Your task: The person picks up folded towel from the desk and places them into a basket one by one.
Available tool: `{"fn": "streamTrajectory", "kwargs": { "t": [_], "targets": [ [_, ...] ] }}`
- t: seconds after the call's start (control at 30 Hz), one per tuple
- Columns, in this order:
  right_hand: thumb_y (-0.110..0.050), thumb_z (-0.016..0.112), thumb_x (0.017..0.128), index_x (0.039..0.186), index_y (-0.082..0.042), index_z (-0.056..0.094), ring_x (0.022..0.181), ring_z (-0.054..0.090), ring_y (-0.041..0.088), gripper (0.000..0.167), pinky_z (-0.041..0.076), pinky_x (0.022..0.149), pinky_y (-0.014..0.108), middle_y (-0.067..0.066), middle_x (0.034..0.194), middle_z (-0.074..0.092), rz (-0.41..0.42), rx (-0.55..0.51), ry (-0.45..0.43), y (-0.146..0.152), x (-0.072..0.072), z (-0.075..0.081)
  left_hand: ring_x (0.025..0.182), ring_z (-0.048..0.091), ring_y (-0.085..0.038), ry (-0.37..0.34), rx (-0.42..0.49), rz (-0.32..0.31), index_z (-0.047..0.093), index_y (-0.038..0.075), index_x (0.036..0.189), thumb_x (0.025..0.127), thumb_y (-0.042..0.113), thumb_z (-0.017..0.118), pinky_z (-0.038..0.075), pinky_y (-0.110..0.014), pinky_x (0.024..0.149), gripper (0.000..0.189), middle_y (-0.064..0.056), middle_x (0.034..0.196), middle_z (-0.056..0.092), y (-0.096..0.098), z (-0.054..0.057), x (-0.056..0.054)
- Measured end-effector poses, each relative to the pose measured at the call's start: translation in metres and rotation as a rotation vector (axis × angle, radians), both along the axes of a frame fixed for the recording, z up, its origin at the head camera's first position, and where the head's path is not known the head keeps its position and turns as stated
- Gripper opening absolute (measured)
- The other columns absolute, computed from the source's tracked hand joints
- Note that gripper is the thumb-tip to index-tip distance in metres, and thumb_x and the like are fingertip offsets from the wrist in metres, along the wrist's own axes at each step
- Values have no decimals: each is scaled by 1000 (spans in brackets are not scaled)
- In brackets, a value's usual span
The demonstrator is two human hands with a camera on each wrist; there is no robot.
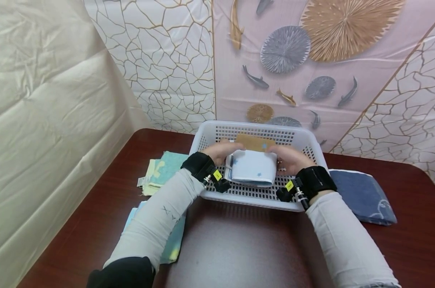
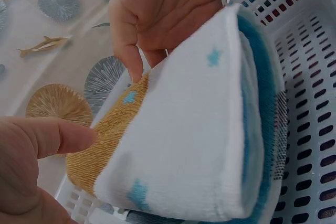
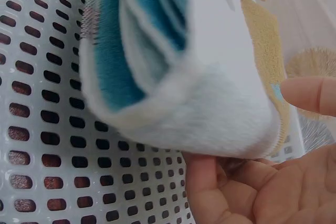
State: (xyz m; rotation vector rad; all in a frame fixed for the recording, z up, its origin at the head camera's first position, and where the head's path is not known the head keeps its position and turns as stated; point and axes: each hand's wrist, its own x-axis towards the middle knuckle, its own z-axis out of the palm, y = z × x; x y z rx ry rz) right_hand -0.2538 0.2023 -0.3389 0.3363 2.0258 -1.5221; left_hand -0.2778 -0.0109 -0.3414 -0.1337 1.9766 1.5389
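Observation:
A folded white towel (image 1: 254,167) with small blue stars and a tan end is between both hands, over the inside of a white perforated basket (image 1: 255,201). My left hand (image 1: 221,151) grips its left side, the thumb lying on the tan end in the left wrist view. On the opposite side my right hand (image 1: 292,158) holds it, thumb on top and fingers curled beneath in the right wrist view. Teal inner layers (image 3: 113,51) show along the folded edge. The left hand's fingers are mostly hidden behind the towel.
Left of the basket lies a green and yellow folded towel (image 1: 167,170), with another teal one (image 1: 174,240) partly under the left sleeve. A dark blue folded cloth (image 1: 361,196) lies to the right. All rest on a dark red-brown table (image 1: 239,248), against a patterned backdrop.

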Motion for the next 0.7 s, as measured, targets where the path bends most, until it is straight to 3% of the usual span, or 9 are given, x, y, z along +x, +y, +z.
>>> {"fn": "streamTrajectory", "kwargs": {
  "t": [0.07, 0.17, 0.27, 0.4, 0.7],
  "targets": [
    [-31, 44, 102, 156, -8, 20, 118, 48, 27, 64, 48, 89, 34, 20, 144, 37, 4, 4, -10, 1, -1, -1, 127, 54, -30, -11, -11, -14, 34, 1, 150, 99, 27, 58, 49, -42, 105, 62, -18, 148, 44, 1, -1, -1],
    [-31, 45, 102, 155, -8, 21, 117, 49, 27, 62, 50, 87, 33, 18, 140, 39, 7, 0, -19, 1, -1, -2, 130, 51, -29, -9, -38, -36, 29, 3, 153, 99, 27, 58, 47, -42, 107, 66, -16, 151, 41, 0, -2, -2],
    [-30, 44, 102, 157, -6, 15, 130, 45, 33, 67, 49, 96, 39, 25, 152, 32, 13, 5, -33, 2, 0, -2, 139, 45, -32, -9, -33, -64, 30, 2, 153, 99, 26, 57, 41, -44, 113, 65, -17, 154, 39, -2, -3, -2],
    [-32, 44, 102, 159, -3, 4, 147, 29, 41, 75, 39, 113, 49, 31, 161, 16, 27, 44, -58, 2, 1, -1, 139, 45, -34, 0, -31, -97, 38, 1, 148, 98, 24, 58, 39, -45, 115, 59, -18, 153, 40, -3, -3, -1],
    [-34, 44, 102, 159, -3, 2, 148, 22, 46, 77, 35, 116, 53, 34, 161, 8, 50, 77, -72, 3, 3, 0, 137, 47, -37, 20, -128, -124, 39, 8, 151, 97, 33, 60, 46, -41, 109, 63, -15, 156, 38, -4, 0, 2]
  ]
}}
